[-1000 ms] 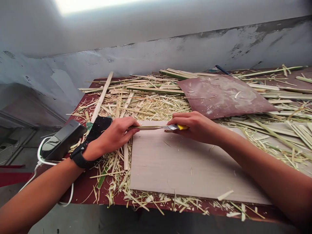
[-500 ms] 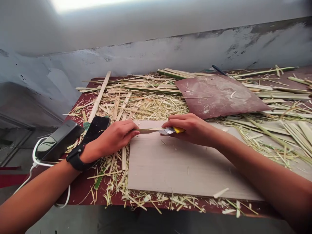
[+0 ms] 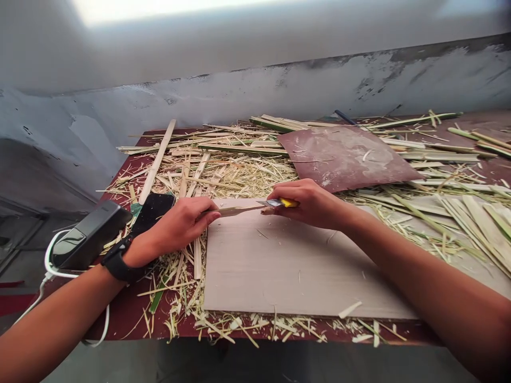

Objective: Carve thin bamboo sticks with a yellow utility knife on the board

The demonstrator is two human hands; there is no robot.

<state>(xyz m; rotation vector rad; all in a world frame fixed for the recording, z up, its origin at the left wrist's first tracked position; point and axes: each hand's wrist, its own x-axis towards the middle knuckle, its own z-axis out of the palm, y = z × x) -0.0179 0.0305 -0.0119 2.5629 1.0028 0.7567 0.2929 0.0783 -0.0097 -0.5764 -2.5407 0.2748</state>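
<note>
My left hand [image 3: 187, 222], with a black watch [image 3: 122, 260] at its wrist, is closed around one end of a thin bamboo strip [image 3: 239, 208]. The strip reaches rightward over a pale wooden board [image 3: 271, 266]. In my right hand [image 3: 307, 202] is a yellow utility knife [image 3: 288, 202], gripped with its metal blade pointing left at the strip's right end. My right thumb is close to the blade and strip; whether it presses on the strip I cannot tell. Shavings lie thick around the board.
Left of the board are a black phone [image 3: 154, 215] and a dark glossy box [image 3: 91, 234] with a white cable [image 3: 48, 260]. A brown sheet [image 3: 347, 157] lies on bamboo pieces behind. Split bamboo strips [image 3: 475, 223] are piled at right, and a wall [image 3: 223, 96] stands behind the table.
The view has shifted slightly, so the table appears further left. The knife blade has come away a little from its earlier place over the strip, showing more of it. Both grips stay the same.
</note>
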